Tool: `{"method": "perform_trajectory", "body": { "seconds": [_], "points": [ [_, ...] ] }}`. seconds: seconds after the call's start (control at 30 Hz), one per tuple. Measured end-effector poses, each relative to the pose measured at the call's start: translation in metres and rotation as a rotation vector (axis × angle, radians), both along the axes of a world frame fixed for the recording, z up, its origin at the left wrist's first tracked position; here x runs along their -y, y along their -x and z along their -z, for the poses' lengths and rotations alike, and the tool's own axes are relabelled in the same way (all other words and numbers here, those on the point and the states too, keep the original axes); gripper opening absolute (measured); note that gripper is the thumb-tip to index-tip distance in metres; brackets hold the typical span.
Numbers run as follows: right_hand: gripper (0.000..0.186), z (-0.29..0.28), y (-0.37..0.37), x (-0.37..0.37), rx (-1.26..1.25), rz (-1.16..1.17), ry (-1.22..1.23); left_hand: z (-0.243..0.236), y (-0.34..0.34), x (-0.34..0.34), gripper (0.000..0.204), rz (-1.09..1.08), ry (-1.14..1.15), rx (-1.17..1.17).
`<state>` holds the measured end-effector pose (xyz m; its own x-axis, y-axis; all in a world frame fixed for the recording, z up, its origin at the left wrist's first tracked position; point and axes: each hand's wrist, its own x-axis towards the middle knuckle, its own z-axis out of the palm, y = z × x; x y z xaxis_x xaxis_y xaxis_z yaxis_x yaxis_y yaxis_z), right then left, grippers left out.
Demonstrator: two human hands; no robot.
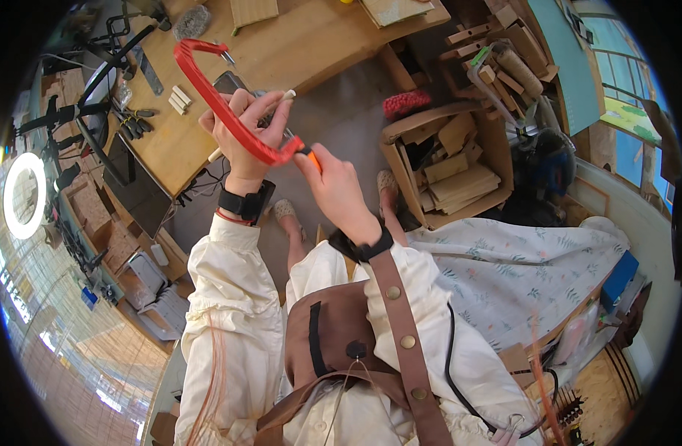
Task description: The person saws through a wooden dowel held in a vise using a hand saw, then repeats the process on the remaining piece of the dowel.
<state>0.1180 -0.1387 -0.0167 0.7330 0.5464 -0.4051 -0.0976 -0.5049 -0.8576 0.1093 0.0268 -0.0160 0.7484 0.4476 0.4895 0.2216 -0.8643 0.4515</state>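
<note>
Left hand (244, 137) grips the red frame saw (222, 111) mid-frame; right hand (337, 189) pinches its orange end (311, 157); best to turn gently, keeping frame steady above the worktop (311, 44)

The left hand (244, 137) covers the middle of the thin wooden dowel (287, 95), and the right hand (337, 186) hides the red clamp's (222, 104) orange handle end.

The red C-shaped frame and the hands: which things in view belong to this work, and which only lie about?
In hand:
- red C-shaped frame, gripped by the left hand
- its orange handle, pinched by the right hand
- pale stick in the left hand

Lying about:
- wooden workbench
- cardboard box of wood offcuts
- small wooden blocks
- ring light
</note>
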Motion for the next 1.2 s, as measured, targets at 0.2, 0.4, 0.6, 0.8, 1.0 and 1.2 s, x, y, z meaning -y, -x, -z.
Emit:
{"method": "perform_trajectory", "body": {
  "seconds": [0.2, 0.4, 0.6, 0.8, 1.0, 1.2],
  "points": [
    [0.032, -0.002, 0.014, 0.022, -0.045, -0.031, 0.075, 0.006, 0.006, -0.002, 0.013, -0.002, 0.026, 0.000],
    [0.030, 0.004, -0.008, -0.009, 0.014, -0.025, 0.033, 0.010, 0.003, -0.003, 0.012, -0.045, -0.017, -0.051],
    [0.031, 0.008, 0.014, 0.022, -0.027, -0.011, 0.012, 0.002, 0.004, -0.001, 0.014, -0.013, 0.033, -0.028],
    [0.030, 0.031, 0.001, 0.011, 0.002, -0.050, -0.052, 0.006, 0.004, -0.001, 0.012, -0.057, -0.024, -0.050],
    [0.030, 0.037, -0.007, -0.001, 0.048, -0.046, -0.108, -0.001, 0.001, 0.001, 0.014, -0.011, -0.017, -0.007],
    [0.032, 0.042, 0.003, 0.019, 0.051, -0.064, -0.087, 0.000, 0.004, 0.001, 0.014, -0.024, -0.046, -0.011]
  ]
}}
